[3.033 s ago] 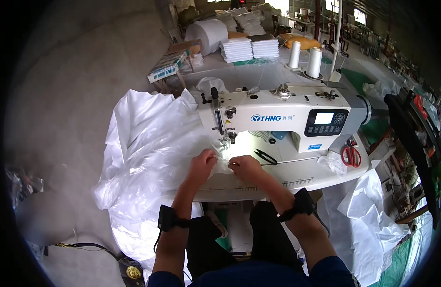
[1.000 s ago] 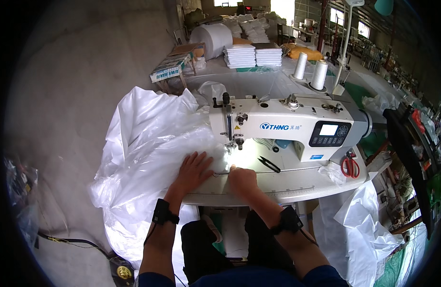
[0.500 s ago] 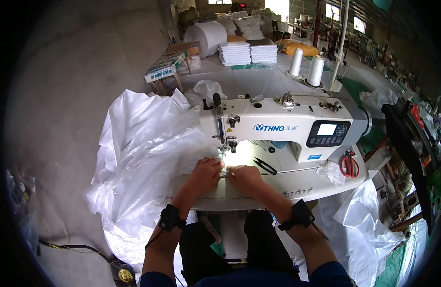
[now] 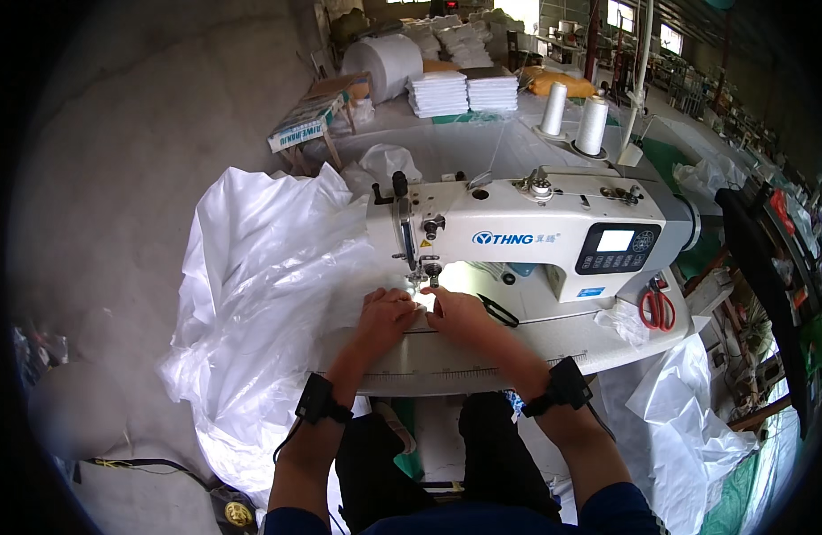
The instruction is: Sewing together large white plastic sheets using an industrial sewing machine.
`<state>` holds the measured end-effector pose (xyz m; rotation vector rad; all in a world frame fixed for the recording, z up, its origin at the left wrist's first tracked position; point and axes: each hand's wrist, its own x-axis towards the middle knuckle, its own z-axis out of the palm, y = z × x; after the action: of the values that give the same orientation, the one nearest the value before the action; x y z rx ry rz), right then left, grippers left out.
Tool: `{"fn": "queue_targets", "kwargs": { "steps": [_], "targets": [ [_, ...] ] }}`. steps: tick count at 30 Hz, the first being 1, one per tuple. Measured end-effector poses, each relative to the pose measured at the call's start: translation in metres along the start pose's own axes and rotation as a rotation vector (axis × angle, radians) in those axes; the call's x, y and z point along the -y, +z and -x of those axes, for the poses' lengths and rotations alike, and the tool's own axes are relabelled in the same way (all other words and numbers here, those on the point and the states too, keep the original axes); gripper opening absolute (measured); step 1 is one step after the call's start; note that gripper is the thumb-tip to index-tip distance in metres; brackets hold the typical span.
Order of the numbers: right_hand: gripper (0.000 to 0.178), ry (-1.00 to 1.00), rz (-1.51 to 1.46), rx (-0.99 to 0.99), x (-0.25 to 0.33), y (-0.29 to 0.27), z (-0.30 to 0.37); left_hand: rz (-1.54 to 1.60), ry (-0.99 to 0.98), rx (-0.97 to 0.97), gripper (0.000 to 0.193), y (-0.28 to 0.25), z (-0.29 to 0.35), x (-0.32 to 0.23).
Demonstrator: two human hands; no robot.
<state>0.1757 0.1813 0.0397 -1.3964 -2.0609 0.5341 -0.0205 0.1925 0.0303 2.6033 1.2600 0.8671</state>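
A large crumpled white plastic sheet spills over the left side of a white sewing machine and its bed. My left hand presses on the sheet just left of the presser foot, fingers bent and close together on its edge. My right hand is beside it, fingertips curled in at the foot under the bright lamp; whatever they pinch is too small to make out. To the right of that hand, black thread snips lie on the bed, partly behind the hand.
Red-handled scissors rest at the bed's right end near a scrap of clear film. Two white thread cones stand behind the machine. Farther back are stacked white bundles and a big white roll. More white sheeting hangs at right.
My right hand has shifted up and forward to the presser foot, its fingertips higher than before. The left hand has stayed on the sheet, a little nearer the foot.
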Motion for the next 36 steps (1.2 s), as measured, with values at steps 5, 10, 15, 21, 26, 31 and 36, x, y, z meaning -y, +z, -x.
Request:
{"fn": "queue_targets", "kwargs": {
  "steps": [5,10,15,21,26,31,36],
  "targets": [
    [0.025,-0.021,0.048,0.148,-0.011,0.0,-0.019,0.22,-0.152,-0.01,0.017,0.011,-0.01,0.015],
    [0.024,0.121,0.086,0.051,-0.02,0.017,-0.036,0.175,-0.297,0.083,0.021,0.007,-0.027,0.007],
    [0.023,0.387,-0.364,0.193,-0.023,0.018,-0.048,0.116,-0.425,0.114,0.023,0.003,-0.029,0.006],
    [0.025,0.509,-0.362,0.211,-0.01,0.005,-0.048,-0.321,-0.117,-0.088,0.013,0.013,-0.018,-0.021],
    [0.023,0.364,-0.299,0.167,-0.008,0.012,-0.034,0.028,-0.284,-0.176,0.017,0.027,-0.004,-0.013],
    [0.02,0.346,-0.238,0.074,-0.004,0.012,-0.022,0.217,-0.401,0.009,0.019,0.02,-0.016,0.007],
    [0.024,0.359,-0.202,0.195,-0.002,0.009,-0.035,0.109,-0.501,0.201,0.025,0.009,-0.028,0.01]
  ]
}}
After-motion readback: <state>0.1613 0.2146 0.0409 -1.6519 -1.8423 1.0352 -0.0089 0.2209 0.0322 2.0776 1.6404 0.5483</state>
